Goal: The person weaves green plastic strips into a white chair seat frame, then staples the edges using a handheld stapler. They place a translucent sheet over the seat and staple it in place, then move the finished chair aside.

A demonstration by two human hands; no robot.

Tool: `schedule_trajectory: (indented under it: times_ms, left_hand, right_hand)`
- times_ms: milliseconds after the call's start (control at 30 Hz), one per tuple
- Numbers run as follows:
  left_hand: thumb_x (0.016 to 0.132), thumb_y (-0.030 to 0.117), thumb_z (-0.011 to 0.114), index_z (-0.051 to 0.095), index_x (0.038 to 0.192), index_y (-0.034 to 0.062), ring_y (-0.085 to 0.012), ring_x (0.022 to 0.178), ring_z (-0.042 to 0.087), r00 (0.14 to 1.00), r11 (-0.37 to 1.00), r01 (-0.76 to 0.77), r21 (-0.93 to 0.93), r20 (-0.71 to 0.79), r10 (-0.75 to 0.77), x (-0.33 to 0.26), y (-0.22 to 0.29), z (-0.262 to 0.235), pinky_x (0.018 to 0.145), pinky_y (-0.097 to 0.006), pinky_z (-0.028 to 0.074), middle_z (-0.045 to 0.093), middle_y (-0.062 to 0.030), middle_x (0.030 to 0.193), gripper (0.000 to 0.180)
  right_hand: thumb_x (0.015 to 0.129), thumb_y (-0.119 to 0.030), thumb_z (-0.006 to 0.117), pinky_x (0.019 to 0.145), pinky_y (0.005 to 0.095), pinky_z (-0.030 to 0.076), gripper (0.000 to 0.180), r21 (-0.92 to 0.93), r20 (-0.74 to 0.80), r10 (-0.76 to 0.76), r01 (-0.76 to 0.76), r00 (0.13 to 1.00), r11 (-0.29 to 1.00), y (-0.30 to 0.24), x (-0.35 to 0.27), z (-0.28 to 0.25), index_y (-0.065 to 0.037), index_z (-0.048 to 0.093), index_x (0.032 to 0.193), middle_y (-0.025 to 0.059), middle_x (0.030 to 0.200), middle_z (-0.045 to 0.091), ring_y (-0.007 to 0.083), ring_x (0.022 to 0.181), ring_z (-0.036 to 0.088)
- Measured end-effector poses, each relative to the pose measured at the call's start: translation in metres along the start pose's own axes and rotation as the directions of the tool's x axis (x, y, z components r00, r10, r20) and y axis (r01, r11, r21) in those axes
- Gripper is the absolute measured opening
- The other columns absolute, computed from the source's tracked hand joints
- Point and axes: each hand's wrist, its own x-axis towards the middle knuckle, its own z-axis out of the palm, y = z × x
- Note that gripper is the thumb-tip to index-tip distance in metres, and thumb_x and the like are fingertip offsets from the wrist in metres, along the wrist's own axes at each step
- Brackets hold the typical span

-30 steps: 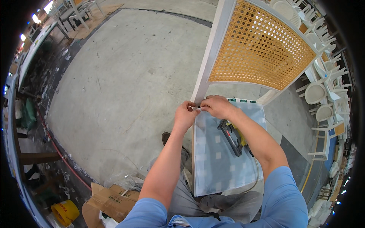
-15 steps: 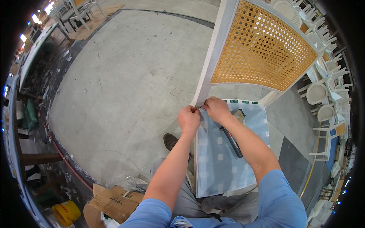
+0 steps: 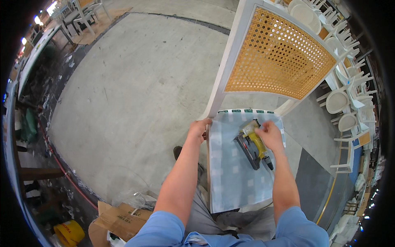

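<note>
A white chair frame [image 3: 222, 61] with a woven cane back stands before me. Its seat [image 3: 230, 177] is covered in pale blue sheeting with white squares, with green-and-white strips along the rear edge. At the seat's left rear corner, beside the back post, my left hand [image 3: 198, 131] is closed on the edge of the seat. A yellow and black staple gun [image 3: 255, 142] lies on the sheeting. Next to its upper end is my right hand [image 3: 270, 136], slightly blurred, with fingers bent and apart, not wrapped around the handle.
By my left leg stands an opened cardboard box [image 3: 123, 220] with clear plastic [image 3: 142, 199] near it. A yellow bucket [image 3: 69, 234] lies farther left, near a red hose [image 3: 61, 162]. Several white chairs [image 3: 337, 101] are stacked along the right side.
My right hand has left the seat corner and moved right to the staple gun, uncovering it. My left hand has shifted slightly down along the corner.
</note>
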Motion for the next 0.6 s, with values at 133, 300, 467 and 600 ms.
schedule_trajectory:
  times_ms: [133,300,467,600]
  left_hand:
    - [0.091,0.020,0.074,0.061,0.124,-0.0060,-0.0317,0.078,0.070,0.995,0.999,-0.044,-0.031,0.088,0.047,0.004,-0.004,-0.002,0.063,-0.043,0.057,0.066,-0.0168,0.114,0.044]
    - [0.093,0.023,0.075,0.062,0.124,-0.0026,-0.0282,0.076,0.068,0.993,0.997,-0.018,-0.079,0.118,0.027,0.003,-0.013,0.009,0.062,-0.042,0.056,0.066,-0.0125,0.110,0.042]
    - [0.096,0.029,0.073,0.063,0.126,0.0081,-0.0249,0.084,0.064,0.988,0.995,0.030,-0.096,0.156,-0.015,0.014,-0.014,-0.020,0.068,-0.042,0.053,0.065,-0.0068,0.109,0.038]
    - [0.097,0.029,0.074,0.056,0.139,0.0108,-0.0255,0.090,0.062,0.966,0.991,0.077,-0.105,0.254,-0.048,0.016,-0.015,-0.017,0.074,-0.044,0.052,0.061,-0.0073,0.123,0.050]
  right_hand:
    - [0.076,-0.018,0.089,0.083,0.0372,0.056,0.056,0.097,0.248,0.042,-0.068,0.968,0.993,0.038,-0.007,0.006,0.007,0.065,0.121,0.0163,0.103,0.072,0.0258,0.095,0.070]
    - [0.077,-0.011,0.089,0.076,0.0361,0.055,0.052,0.118,0.302,0.000,-0.038,0.953,0.992,0.039,0.000,-0.002,0.005,0.065,0.121,0.0121,0.099,0.071,0.0221,0.089,0.068]
    - [0.074,-0.026,0.092,0.073,0.0360,0.055,0.056,0.323,0.580,-0.106,-0.109,0.808,0.940,-0.056,0.011,-0.016,0.002,0.068,0.117,0.0092,0.099,0.071,0.0194,0.085,0.066]
    - [0.077,-0.026,0.091,0.068,0.0344,0.054,0.052,0.221,0.493,-0.232,0.138,0.839,0.966,-0.094,0.021,-0.012,-0.001,0.069,0.117,0.0070,0.095,0.070,0.0168,0.078,0.064]
